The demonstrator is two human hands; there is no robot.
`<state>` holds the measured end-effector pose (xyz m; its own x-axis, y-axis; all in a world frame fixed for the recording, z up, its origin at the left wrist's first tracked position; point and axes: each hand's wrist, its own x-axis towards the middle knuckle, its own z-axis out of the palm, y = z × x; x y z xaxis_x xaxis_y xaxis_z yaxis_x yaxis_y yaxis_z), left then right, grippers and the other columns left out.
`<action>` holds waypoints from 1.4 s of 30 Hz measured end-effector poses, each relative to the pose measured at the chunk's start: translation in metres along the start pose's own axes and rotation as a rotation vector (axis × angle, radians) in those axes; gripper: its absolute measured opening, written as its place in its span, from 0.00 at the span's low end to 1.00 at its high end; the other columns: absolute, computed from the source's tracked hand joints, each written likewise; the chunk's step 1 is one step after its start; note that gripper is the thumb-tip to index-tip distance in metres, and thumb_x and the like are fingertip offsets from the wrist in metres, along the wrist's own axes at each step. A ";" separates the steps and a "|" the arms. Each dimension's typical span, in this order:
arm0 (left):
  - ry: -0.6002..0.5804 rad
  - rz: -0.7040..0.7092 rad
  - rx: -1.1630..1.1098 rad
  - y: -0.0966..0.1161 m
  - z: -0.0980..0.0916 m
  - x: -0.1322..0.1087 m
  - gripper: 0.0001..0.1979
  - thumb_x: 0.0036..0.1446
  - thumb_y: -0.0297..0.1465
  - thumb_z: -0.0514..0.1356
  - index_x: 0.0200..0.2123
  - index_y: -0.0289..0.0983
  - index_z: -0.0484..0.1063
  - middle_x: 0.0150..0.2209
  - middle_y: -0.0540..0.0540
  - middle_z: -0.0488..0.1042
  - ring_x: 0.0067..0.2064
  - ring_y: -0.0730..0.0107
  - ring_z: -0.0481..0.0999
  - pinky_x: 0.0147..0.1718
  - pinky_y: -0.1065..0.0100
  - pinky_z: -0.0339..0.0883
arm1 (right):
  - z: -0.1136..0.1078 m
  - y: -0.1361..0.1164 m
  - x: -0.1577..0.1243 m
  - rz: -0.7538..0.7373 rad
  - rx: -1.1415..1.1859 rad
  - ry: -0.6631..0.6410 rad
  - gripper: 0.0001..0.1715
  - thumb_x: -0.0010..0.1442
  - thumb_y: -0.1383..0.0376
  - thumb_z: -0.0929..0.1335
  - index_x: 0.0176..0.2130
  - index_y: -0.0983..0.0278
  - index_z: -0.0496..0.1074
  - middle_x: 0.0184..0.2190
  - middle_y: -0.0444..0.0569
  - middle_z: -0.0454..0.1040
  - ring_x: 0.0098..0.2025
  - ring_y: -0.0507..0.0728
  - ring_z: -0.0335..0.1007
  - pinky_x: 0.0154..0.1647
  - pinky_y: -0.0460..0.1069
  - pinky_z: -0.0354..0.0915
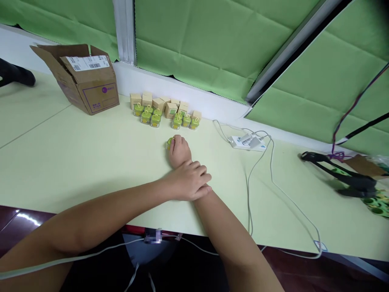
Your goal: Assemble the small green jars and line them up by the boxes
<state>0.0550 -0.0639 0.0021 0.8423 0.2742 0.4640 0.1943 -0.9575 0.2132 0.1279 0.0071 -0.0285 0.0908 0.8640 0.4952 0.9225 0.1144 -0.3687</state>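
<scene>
My right hand [180,152] is closed over a small clear jar with a green lid [169,142], pressed down on the table. Most of that jar is hidden under the fingers. My left hand [191,180] lies across my right wrist, its fingers loosely spread and bent over the forearm, with no object in it. Beyond the hands stand several similar green-lidded jars [155,119] with loops on top, in two clusters. Right behind them is a row of small tan boxes [147,99], some with a green-framed square on the side.
An open cardboard box [100,95] stands at the back left. To the right lie a white power strip [247,142] and a long white cable [249,194] running over the table [106,162]. A black stand-like object [343,174] is at the far right. Green blinds [197,40] hang behind.
</scene>
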 end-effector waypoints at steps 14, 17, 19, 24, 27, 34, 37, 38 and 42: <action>-0.065 0.098 -0.338 0.010 -0.004 0.003 0.21 0.70 0.41 0.53 0.25 0.38 0.67 0.29 0.46 0.73 0.33 0.66 0.69 0.42 0.59 0.62 | -0.009 -0.009 -0.005 -0.032 -0.008 -0.069 0.17 0.75 0.63 0.53 0.48 0.64 0.66 0.43 0.56 0.74 0.42 0.61 0.69 0.42 0.53 0.62; -0.052 0.102 -0.521 0.006 -0.006 0.001 0.26 0.73 0.38 0.48 0.20 0.38 0.58 0.20 0.49 0.65 0.25 0.71 0.62 0.35 0.63 0.61 | -0.010 -0.007 -0.005 -0.047 0.014 -0.080 0.16 0.75 0.62 0.54 0.48 0.63 0.66 0.42 0.55 0.74 0.41 0.60 0.69 0.42 0.52 0.61; 0.065 0.015 -0.453 -0.002 -0.006 -0.001 0.23 0.72 0.38 0.48 0.23 0.39 0.62 0.23 0.48 0.69 0.29 0.69 0.66 0.36 0.62 0.61 | -0.010 -0.006 -0.003 -0.024 0.011 -0.090 0.16 0.75 0.62 0.54 0.47 0.63 0.66 0.42 0.55 0.74 0.40 0.60 0.68 0.42 0.52 0.61; 0.048 0.041 -0.216 -0.002 -0.004 -0.001 0.17 0.67 0.45 0.56 0.33 0.38 0.70 0.37 0.44 0.77 0.42 0.60 0.72 0.44 0.57 0.61 | -0.010 -0.008 -0.003 0.003 -0.005 -0.101 0.17 0.75 0.62 0.53 0.48 0.64 0.66 0.43 0.56 0.74 0.40 0.61 0.68 0.41 0.53 0.60; -0.020 0.213 -0.347 0.012 -0.003 0.001 0.23 0.70 0.42 0.53 0.23 0.38 0.63 0.29 0.47 0.74 0.33 0.67 0.70 0.40 0.61 0.62 | -0.012 -0.007 -0.005 -0.029 0.037 -0.104 0.17 0.75 0.61 0.53 0.49 0.63 0.66 0.43 0.56 0.74 0.41 0.60 0.68 0.42 0.53 0.61; 0.374 -0.101 -0.234 -0.039 -0.014 -0.007 0.13 0.67 0.32 0.53 0.28 0.39 0.67 0.30 0.45 0.75 0.36 0.64 0.72 0.43 0.60 0.68 | -0.016 0.014 -0.001 0.060 0.336 -0.102 0.10 0.71 0.60 0.61 0.42 0.61 0.68 0.35 0.47 0.72 0.35 0.56 0.65 0.39 0.52 0.63; 0.514 -0.464 -0.130 -0.078 -0.014 -0.013 0.14 0.59 0.26 0.55 0.48 0.35 0.71 0.50 0.37 0.77 0.54 0.54 0.73 0.55 0.53 0.68 | -0.018 0.021 0.000 0.141 0.435 -0.056 0.11 0.70 0.58 0.61 0.40 0.61 0.68 0.35 0.46 0.75 0.35 0.55 0.69 0.39 0.51 0.65; 0.470 -0.534 -0.123 -0.087 -0.013 -0.014 0.23 0.56 0.25 0.56 0.56 0.34 0.68 0.58 0.34 0.73 0.61 0.51 0.70 0.60 0.51 0.65 | -0.018 0.021 0.000 0.177 0.482 -0.024 0.12 0.70 0.57 0.61 0.39 0.60 0.69 0.36 0.46 0.76 0.36 0.55 0.71 0.40 0.51 0.66; 0.167 -0.587 -0.168 -0.099 -0.006 -0.017 0.41 0.53 0.27 0.60 0.70 0.31 0.54 0.70 0.31 0.61 0.70 0.46 0.63 0.66 0.50 0.62 | -0.019 0.021 0.000 0.273 0.609 0.062 0.14 0.68 0.54 0.64 0.38 0.60 0.71 0.36 0.46 0.78 0.39 0.56 0.74 0.42 0.50 0.68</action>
<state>0.0181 0.0270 -0.0222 0.5268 0.7729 0.3537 0.5070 -0.6197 0.5991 0.1541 0.0003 -0.0216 0.3290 0.8734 0.3590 0.4883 0.1681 -0.8563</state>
